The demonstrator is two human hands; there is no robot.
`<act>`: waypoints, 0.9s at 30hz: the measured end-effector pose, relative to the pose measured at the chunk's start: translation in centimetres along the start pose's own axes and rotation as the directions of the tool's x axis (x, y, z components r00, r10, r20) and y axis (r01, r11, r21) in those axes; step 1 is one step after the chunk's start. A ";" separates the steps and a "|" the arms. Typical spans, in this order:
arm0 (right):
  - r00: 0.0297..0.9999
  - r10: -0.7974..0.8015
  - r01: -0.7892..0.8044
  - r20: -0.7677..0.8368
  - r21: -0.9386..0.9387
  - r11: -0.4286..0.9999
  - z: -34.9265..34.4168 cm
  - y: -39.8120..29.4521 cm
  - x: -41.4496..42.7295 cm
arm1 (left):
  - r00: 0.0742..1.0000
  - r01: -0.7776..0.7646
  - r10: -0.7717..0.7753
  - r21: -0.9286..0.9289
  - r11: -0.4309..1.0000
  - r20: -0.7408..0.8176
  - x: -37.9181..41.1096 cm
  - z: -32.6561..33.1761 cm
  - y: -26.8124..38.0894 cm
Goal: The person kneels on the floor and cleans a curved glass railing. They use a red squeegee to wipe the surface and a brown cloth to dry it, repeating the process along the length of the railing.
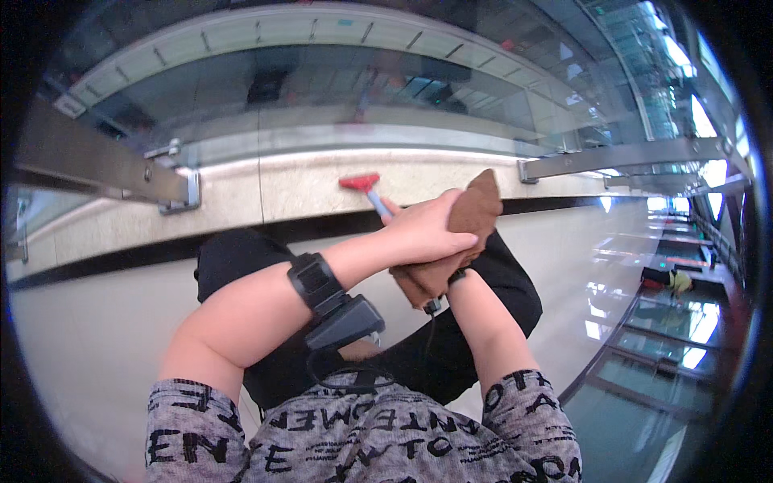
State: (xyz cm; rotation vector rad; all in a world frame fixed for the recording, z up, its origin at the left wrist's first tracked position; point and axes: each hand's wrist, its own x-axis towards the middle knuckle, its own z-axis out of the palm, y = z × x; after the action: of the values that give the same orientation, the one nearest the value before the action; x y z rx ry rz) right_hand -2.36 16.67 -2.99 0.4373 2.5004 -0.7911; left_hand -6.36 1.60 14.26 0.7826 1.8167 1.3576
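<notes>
My left hand (426, 226) grips a folded brown cloth (477, 208), its thumb pressed across the front. The cloth covers most of my right hand, and only fingertips (391, 209) show beyond my left wrist. Those fingertips close on the blue-grey handle of a small red-headed scraper (361, 182). Its head points away from me, over the pale stone ledge (302, 187). The lower end of the handle is hidden behind my hands. The cloth's lower corner hangs by my right wrist, beside a black cable plug (432, 305).
A glass panel (326, 78) rises behind the ledge. Metal posts stand at left (102, 151) and right (628, 160). My bent knees (241, 259) are close to the ledge's black lower band (314, 226). A person (682, 282) is far off at right on the glossy floor (580, 259).
</notes>
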 end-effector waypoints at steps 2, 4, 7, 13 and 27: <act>0.993 0.088 -0.088 0.079 -0.015 0.996 -2.9 0.6 -1.9 | 0.999 -0.053 0.053 -0.031 0.998 -0.008 0.2 0.2 -0.8; 0.967 0.196 -0.198 0.161 -0.001 0.980 -6.1 0.8 -3.9 | 0.996 -0.085 0.085 -0.087 0.993 -0.003 0.6 0.5 -1.9; 0.911 0.336 -0.365 0.241 0.087 0.927 -10.9 0.5 -7.8 | 0.995 -0.098 0.098 -0.157 0.983 -0.013 0.6 0.4 -3.0; 0.968 0.249 -0.152 -0.035 0.708 0.690 -16.5 2.6 -16.0 | 0.998 0.049 -0.045 -0.063 0.997 0.054 0.7 -0.2 -6.4; 0.798 0.178 0.554 -0.575 0.818 0.158 -9.4 4.0 -29.2 | 0.952 0.136 -0.150 0.070 0.988 0.265 1.6 0.4 -7.8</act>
State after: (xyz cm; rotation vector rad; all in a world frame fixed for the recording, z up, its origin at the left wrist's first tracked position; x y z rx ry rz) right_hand 20.51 21.02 17.41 0.8387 2.0447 -2.8610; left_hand -7.25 1.05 6.37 0.8035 1.6632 1.0594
